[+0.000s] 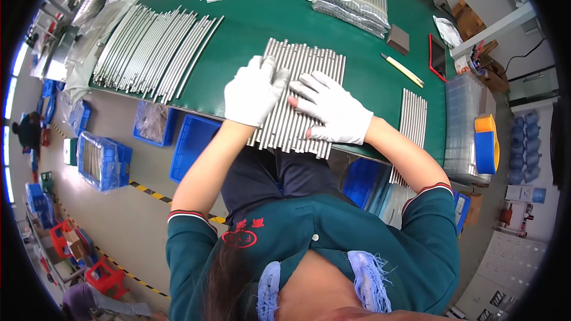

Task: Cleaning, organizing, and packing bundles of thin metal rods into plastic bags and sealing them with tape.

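A row of silver metal rods (286, 126) lies side by side in front of me, its near ends jutting over the table's front edge. My left hand (253, 92), in a white glove, rests on the row's left side with fingers stretched forward. Across the right part of the same rods, my right hand (336, 110) lies flat with its fingers spread. Two bare fingertips show through this second white glove. Neither hand is wrapped around a rod. The palms hide the middle of the row.
On the green table (238, 27), a larger batch of rods (154, 47) lies left and a smaller one (413, 116) right. Bagged rods (351, 0) stand at the back. A yellow-handled cutter (404, 70), a dark block (398, 40) and a red-framed device (437, 56) lie right, near tape rolls (486, 142).
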`<state>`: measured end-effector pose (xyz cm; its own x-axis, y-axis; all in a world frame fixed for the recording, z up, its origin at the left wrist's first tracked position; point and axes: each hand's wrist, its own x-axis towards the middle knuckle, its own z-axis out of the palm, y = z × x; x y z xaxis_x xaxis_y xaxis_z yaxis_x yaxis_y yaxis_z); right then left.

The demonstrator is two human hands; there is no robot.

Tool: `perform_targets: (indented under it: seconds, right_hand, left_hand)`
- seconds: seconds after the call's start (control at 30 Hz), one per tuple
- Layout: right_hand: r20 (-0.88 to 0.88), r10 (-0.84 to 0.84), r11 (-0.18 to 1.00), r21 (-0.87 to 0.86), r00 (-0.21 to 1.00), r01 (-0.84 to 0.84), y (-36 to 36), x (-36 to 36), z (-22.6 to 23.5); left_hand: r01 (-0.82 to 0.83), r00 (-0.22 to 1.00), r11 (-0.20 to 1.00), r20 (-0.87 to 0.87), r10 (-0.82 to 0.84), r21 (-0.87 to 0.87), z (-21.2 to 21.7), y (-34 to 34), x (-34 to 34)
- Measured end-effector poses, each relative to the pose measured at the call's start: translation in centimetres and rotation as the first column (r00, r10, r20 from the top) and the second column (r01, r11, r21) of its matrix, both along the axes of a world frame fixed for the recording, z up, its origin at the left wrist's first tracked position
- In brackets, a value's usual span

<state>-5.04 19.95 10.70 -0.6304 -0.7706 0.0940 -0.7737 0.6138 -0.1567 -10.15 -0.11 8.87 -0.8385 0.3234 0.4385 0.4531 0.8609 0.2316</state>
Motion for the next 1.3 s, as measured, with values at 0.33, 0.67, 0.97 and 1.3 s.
perform_targets:
  seconds: [0.33, 0.67, 0.97, 1.3]
  right_hand:
    - [0.577, 0.095, 0.609, -0.679, 0.811, 0.411, 0.2, -6.7, 0.2]
    - [0.734, 0.642, 0.436, -0.586, 0.220, 0.683, -1.0, -16.2, -1.5]
    - [0.795, 0.543, 0.365, -0.512, 0.269, 0.777, 4.9, -13.4, -1.1]
    - [0.777, 0.494, 0.220, -0.546, 0.390, 0.809, 7.7, -11.7, -1.5]
  left_hand:
    - [0.248, 0.967, 0.961, 0.019, -0.252, 0.118, 1.1, -1.6, 3.3]
    - [0.494, 0.862, 0.866, 0.171, -0.477, -0.074, 1.0, -4.5, 6.3]
    - [0.604, 0.784, 0.797, 0.190, -0.591, -0.016, 2.0, -2.3, 7.2]
    - [0.677, 0.723, 0.735, 0.162, -0.672, 0.029, 1.5, 0.6, 7.8]
